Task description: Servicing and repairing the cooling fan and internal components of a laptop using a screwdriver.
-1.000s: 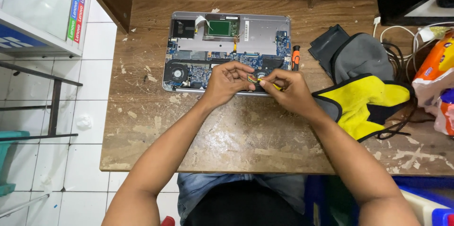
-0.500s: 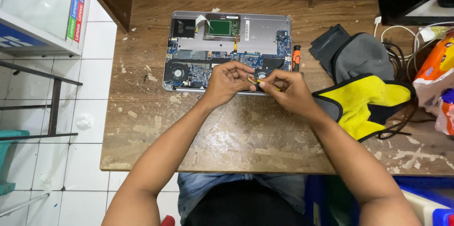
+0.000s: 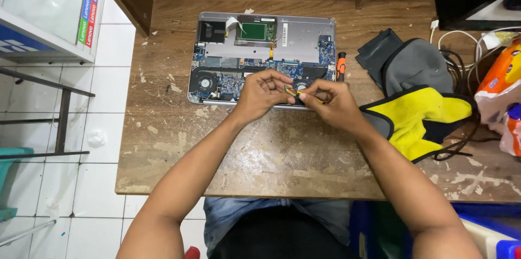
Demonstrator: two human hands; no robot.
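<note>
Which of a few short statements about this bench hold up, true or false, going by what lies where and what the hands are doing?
1. The laptop lies opened up, its circuit boards and fan showing. True.
2. Both hands meet over the laptop's near edge, the left hand and right hand pinching a small yellow tool between their fingers. True.
3. The yellow and black cloth lies to the left of the laptop. False: it lies to the right, beside the right forearm.
4. The orange-handled screwdriver is in the left hand. False: it lies on the wooden table by the laptop's right edge.
</note>
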